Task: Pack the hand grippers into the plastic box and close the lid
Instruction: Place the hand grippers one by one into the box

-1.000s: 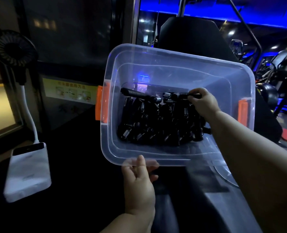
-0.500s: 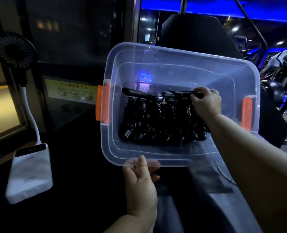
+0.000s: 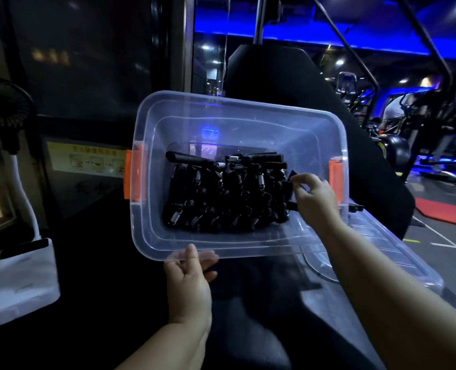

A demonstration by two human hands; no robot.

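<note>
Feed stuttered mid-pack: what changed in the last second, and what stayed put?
The right hand let go of the top hand gripper and dropped to the right edge of the pile, fingers now touching it; a firm pinch is unclear. The left hand still holds the plastic box by its near rim; lid still off.

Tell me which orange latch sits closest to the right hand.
The latch on the box's right end, beside the right hand; the other latch is far across.
</note>
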